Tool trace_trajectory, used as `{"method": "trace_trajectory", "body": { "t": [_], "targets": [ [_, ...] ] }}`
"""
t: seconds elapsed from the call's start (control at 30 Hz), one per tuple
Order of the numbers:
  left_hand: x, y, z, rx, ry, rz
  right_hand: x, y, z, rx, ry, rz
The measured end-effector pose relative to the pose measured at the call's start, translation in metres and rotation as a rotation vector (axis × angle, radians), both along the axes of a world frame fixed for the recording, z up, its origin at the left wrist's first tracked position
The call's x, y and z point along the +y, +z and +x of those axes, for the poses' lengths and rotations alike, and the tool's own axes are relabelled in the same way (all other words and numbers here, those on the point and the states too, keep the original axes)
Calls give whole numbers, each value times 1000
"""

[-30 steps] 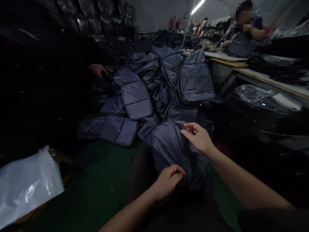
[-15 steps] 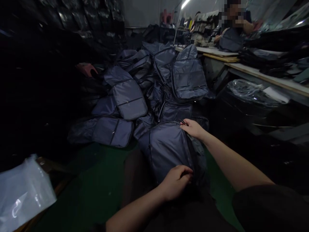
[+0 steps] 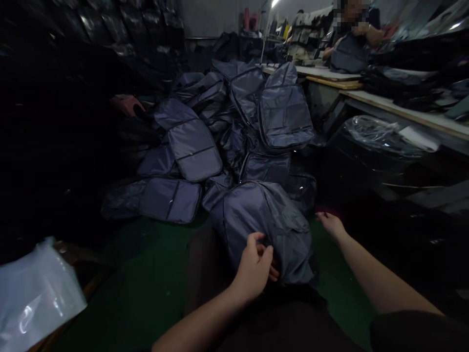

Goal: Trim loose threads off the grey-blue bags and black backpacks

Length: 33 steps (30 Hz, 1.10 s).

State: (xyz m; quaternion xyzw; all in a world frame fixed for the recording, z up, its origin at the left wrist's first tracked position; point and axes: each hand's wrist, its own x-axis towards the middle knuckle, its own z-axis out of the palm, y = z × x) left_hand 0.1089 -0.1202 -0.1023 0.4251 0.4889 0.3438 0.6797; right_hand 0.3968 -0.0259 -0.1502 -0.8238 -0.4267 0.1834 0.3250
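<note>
A dark blue-grey fabric backpack (image 3: 244, 210) lies across my lap, its rounded front panel on the left and its loose, crumpled part on the right. My left hand (image 3: 254, 266) rests against the near side of this bag, fingers bent and apart, thumb toward the right. Off the bag's right side, above the green floor, is my right hand (image 3: 331, 225), its fingers closed together. Whatever it holds is too small and dark to make out. Beyond the lap, a pile of similar backpacks (image 3: 196, 146) covers the floor.
A worktable (image 3: 406, 112) runs along the right, with dark fabric on it and a person behind it handling a bag. Below are clear plastic wrapping (image 3: 372, 129) and dark bulk. A pink stool (image 3: 128, 104) stands left of the pile; white plastic sheeting (image 3: 40, 293) lies near left.
My right hand has left the bag's upper edge and moved right and down. My left hand has shifted left and its fingers have spread. The bag's loose right part now shows more.
</note>
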Motion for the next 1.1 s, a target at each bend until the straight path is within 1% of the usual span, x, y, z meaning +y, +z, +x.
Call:
{"method": "trace_trajectory", "body": {
  "t": [0.07, 0.1, 0.17, 0.23, 0.27, 0.3, 0.33, 0.37, 0.43, 0.47, 0.53, 0.6, 0.7, 0.83, 0.9, 0.97, 1.03, 1.1],
  "targets": [
    [7, 1, 2, 63, 30, 28, -12, -4, 1, 21, 16, -8],
    [12, 1, 4, 88, 27, 43, -16, -3, -1, 29, 27, -2],
    [23, -1, 6, 134, -13, 72, -21, 6, -11, 37, 55, 35],
    [34, -5, 7, 228, -41, 152, -25, 25, -32, 54, 114, 84],
    [40, -7, 6, 289, -38, 210, -27, 36, -46, 66, 164, 102],
    [45, -8, 6, 348, -23, 277, -29, 47, -61, 89, 250, 108],
    [49, -10, 5, 398, 3, 348, -31, 57, -77, 104, 412, 113],
    [53, -11, 4, 429, 33, 417, -32, 66, -93, 102, 539, 105],
    [58, -12, 2, 437, 73, 537, -35, 78, -117, 62, 665, 93],
    [60, -13, 2, 433, 75, 588, -35, 80, -125, 35, 698, 83],
    [63, -14, 1, 419, 40, 639, -36, 78, -132, -6, 731, 61],
    [65, -15, 2, 408, -1, 651, -35, 71, -131, 2, 746, 41],
    [69, -20, 4, 395, -19, 656, -34, 63, -124, 139, 725, 26],
    [73, -26, 7, 373, -31, 643, -35, 60, -117, 347, 635, -24],
    [73, -27, 7, 361, -46, 636, -37, 59, -114, 428, 593, -34],
    [73, -27, 7, 351, -62, 635, -39, 56, -112, 515, 580, -24],
    [73, -26, 7, 346, -71, 640, -39, 52, -110, 555, 583, -3],
    [73, -25, 8, 348, -79, 646, -40, 48, -109, 515, 603, 11]
  ]
}}
